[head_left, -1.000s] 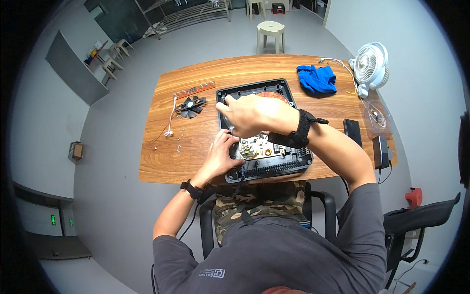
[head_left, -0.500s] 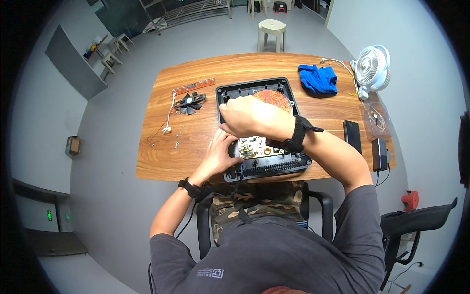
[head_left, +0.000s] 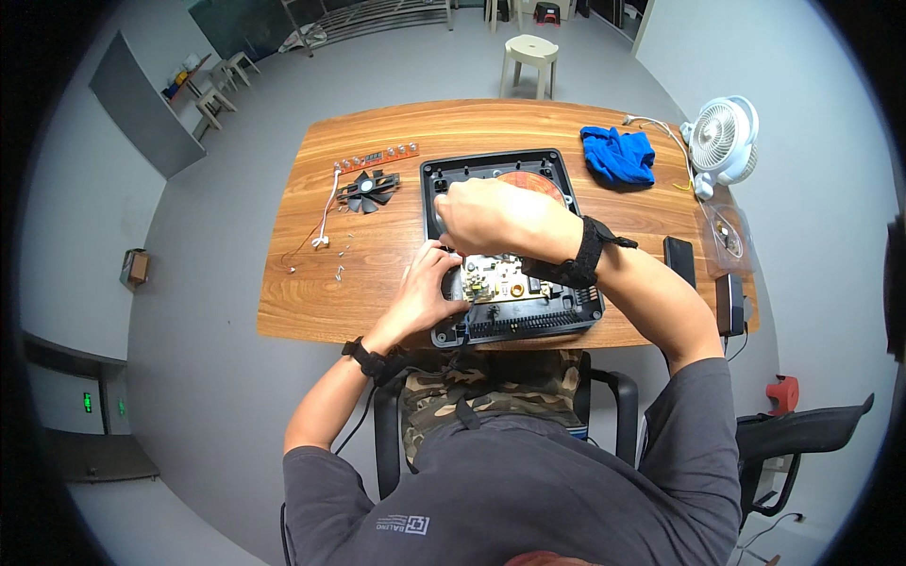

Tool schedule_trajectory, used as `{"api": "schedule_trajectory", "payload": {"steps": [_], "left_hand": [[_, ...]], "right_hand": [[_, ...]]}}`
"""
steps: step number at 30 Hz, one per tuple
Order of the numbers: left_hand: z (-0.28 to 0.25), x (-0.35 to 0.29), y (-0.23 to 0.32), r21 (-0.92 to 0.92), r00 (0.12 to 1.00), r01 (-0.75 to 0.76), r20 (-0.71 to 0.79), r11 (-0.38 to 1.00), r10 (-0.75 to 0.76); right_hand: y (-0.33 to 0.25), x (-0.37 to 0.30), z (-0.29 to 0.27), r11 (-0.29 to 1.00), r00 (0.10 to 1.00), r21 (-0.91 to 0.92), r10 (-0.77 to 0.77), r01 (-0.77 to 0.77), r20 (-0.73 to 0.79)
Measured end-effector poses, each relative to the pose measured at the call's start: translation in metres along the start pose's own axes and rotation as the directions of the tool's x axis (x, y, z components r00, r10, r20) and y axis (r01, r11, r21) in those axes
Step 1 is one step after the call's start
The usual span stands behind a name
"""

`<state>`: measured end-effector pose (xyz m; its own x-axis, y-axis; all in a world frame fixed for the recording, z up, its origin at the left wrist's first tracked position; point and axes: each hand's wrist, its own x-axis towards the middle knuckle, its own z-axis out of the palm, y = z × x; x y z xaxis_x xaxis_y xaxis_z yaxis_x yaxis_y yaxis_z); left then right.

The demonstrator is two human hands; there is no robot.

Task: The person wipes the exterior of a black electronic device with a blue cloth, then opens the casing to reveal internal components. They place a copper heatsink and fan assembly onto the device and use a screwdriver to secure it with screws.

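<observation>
An opened black appliance housing [head_left: 571,179] lies on the table in front of me, its shape and parts like an induction cooker's. Inside are a round copper coil [head_left: 534,181] and a pale circuit board [head_left: 510,267]. My right hand [head_left: 486,219] is curled into a fist above the housing's left part; what it grips is hidden beneath the fingers. Below it, my left hand [head_left: 427,285] rests over the housing's left edge, thumb and fingers apart around the board's left end.
To the left lie a black fan [head_left: 368,191], a red button board [head_left: 377,158] with a white cable, and loose screws [head_left: 340,273]. On the right are a blue cloth [head_left: 618,157], a white desk fan [head_left: 719,140], a black phone [head_left: 679,261] and a clear plastic bag [head_left: 728,236].
The whole view has shifted slightly. My right fist stays over the housing's left part, moved a little relative to it, and my left hand keeps its place on the edge.
</observation>
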<state>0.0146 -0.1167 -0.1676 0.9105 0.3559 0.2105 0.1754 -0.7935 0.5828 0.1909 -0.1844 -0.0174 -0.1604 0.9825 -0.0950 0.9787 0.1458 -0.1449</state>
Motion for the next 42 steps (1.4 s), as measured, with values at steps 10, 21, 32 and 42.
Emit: {"api": "schedule_trajectory", "payload": {"steps": [10,21,32,42], "left_hand": [[0.000,-0.001,-0.002,0.044,0.999,0.041,0.022,0.998,-0.042],[0.005,-0.002,-0.010,0.012,1.000,0.011,0.009,1.000,-0.011],[-0.005,-0.001,-0.008,0.014,0.997,-0.007,0.075,1.000,0.006],[-0.029,-0.003,-0.012,-0.128,0.996,-0.068,0.047,0.989,0.075]], "right_hand": [[0.002,-0.006,-0.009,0.990,0.994,0.089,-0.104,0.107,-0.034],[-0.011,0.000,-0.013,0.995,0.998,0.098,0.023,-0.028,0.050],[-0.016,0.005,-0.011,0.998,0.999,0.062,0.012,-0.014,0.037],[-0.015,0.005,-0.008,0.997,0.999,0.067,-0.047,0.048,-0.019]]}}
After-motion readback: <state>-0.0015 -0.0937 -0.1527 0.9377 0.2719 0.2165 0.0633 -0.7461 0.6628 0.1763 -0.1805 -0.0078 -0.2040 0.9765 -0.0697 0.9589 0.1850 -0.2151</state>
